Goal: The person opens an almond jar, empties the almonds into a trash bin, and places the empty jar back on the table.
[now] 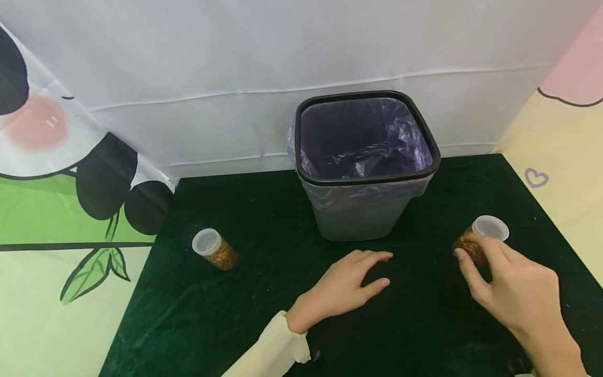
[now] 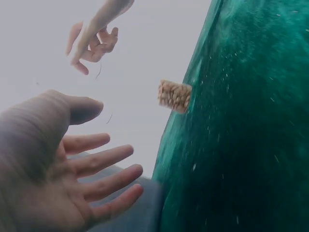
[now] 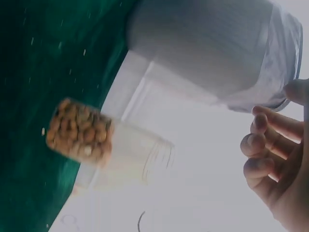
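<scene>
Two small clear jars of brown nuts with pale lids lie on their sides on a dark green cloth (image 1: pixel 264 314). My right hand (image 1: pixel 476 257) hovers at the right jar (image 1: pixel 487 229), its fingers loosely curled. In the right wrist view a gap shows between that jar (image 3: pixel 96 140) and the fingers (image 3: pixel 263 145), so nothing is gripped. My left hand (image 1: pixel 365 272) rests palm down on the cloth in front of the bin, fingers straight and holding nothing. The left wrist view shows the same hand (image 2: pixel 96 179) spread open. The left jar (image 1: pixel 215 250) lies far to its left.
A grey waste bin (image 1: pixel 367 180) with a black rim and a purple liner stands at the back middle of the cloth, also seen as a bin (image 3: pixel 203 43) in the right wrist view. White fabric hangs behind it. Printed cloths border the left and right sides.
</scene>
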The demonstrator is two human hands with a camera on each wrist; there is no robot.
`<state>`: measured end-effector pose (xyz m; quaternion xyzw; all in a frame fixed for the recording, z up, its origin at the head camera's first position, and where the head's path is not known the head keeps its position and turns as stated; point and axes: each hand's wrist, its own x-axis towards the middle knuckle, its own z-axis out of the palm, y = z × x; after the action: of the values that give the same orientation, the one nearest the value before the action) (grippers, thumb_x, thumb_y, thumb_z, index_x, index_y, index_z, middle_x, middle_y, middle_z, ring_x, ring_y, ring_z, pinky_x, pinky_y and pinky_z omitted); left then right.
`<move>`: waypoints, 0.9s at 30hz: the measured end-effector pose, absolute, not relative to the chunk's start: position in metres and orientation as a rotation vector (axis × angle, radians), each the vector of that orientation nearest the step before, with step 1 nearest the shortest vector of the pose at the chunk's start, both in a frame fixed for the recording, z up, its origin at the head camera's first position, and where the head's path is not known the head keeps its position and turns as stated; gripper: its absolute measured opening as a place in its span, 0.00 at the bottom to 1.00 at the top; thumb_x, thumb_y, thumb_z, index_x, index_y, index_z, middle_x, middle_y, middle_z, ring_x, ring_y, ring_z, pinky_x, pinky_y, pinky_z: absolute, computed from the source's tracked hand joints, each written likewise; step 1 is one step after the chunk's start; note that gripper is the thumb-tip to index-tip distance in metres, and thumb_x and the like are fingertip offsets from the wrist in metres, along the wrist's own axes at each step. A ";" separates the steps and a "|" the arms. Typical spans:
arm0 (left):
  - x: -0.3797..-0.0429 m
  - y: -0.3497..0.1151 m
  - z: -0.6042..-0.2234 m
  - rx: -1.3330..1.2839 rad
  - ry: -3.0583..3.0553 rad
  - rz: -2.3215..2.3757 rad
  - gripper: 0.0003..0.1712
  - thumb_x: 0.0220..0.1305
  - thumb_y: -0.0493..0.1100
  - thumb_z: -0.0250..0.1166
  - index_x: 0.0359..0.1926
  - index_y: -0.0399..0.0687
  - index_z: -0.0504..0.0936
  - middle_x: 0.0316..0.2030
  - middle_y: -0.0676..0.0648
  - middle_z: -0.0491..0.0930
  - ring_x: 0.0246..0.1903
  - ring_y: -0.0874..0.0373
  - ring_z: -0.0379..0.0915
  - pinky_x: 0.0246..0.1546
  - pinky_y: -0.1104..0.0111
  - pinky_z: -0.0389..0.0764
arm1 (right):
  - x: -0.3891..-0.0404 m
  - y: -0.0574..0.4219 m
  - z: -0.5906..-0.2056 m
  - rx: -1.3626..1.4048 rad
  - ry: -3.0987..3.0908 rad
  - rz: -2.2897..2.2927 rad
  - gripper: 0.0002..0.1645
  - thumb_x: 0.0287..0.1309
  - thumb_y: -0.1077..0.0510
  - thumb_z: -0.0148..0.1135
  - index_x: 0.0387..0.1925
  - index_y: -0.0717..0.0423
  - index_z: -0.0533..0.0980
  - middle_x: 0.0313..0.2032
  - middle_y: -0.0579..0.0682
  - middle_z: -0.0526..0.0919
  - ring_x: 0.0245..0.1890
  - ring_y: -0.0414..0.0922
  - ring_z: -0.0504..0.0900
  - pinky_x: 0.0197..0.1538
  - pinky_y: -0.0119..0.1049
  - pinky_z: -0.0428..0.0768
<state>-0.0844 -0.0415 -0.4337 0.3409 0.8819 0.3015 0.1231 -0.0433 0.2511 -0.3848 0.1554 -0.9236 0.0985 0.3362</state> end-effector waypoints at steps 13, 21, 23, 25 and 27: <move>-0.120 0.039 -0.445 0.890 2.513 0.999 0.43 0.75 0.65 0.57 0.82 0.70 0.48 0.79 0.61 0.58 0.75 0.62 0.62 0.72 0.61 0.72 | -0.066 0.285 -0.388 0.138 -2.500 0.157 0.49 0.72 0.27 0.37 0.61 0.68 0.73 0.44 0.75 0.77 0.30 0.71 0.79 0.23 0.65 0.78; -0.137 0.086 -0.452 0.922 2.507 0.968 0.51 0.72 0.66 0.61 0.84 0.66 0.42 0.81 0.62 0.54 0.75 0.66 0.61 0.71 0.69 0.70 | -0.078 0.295 -0.395 0.084 -2.696 0.186 0.39 0.70 0.39 0.58 0.66 0.65 0.69 0.51 0.78 0.76 0.43 0.77 0.79 0.40 0.72 0.79; -0.140 0.094 -0.453 0.936 2.499 0.952 0.53 0.71 0.66 0.63 0.84 0.66 0.41 0.81 0.62 0.53 0.75 0.67 0.60 0.72 0.70 0.69 | -0.081 0.295 -0.396 0.089 -2.714 0.171 0.38 0.69 0.39 0.59 0.64 0.66 0.70 0.50 0.78 0.78 0.43 0.77 0.79 0.40 0.72 0.79; -0.142 0.102 -0.454 0.952 2.493 0.931 0.53 0.70 0.66 0.63 0.84 0.65 0.41 0.81 0.61 0.54 0.75 0.67 0.60 0.72 0.70 0.68 | -0.084 0.296 -0.397 0.104 -2.723 0.153 0.36 0.68 0.41 0.61 0.61 0.68 0.72 0.48 0.78 0.79 0.41 0.78 0.80 0.37 0.71 0.80; -0.143 0.109 -0.456 0.966 2.492 0.900 0.54 0.70 0.67 0.63 0.84 0.66 0.42 0.80 0.61 0.56 0.75 0.68 0.60 0.73 0.71 0.67 | -0.086 0.296 -0.398 0.112 -2.744 0.145 0.35 0.68 0.42 0.62 0.59 0.69 0.72 0.47 0.78 0.79 0.40 0.77 0.81 0.36 0.70 0.80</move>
<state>-0.1432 0.1091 -0.4560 0.3382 0.8723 0.3149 0.1598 -0.0857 0.2960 -0.3978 0.0399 -0.9788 0.0517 0.1943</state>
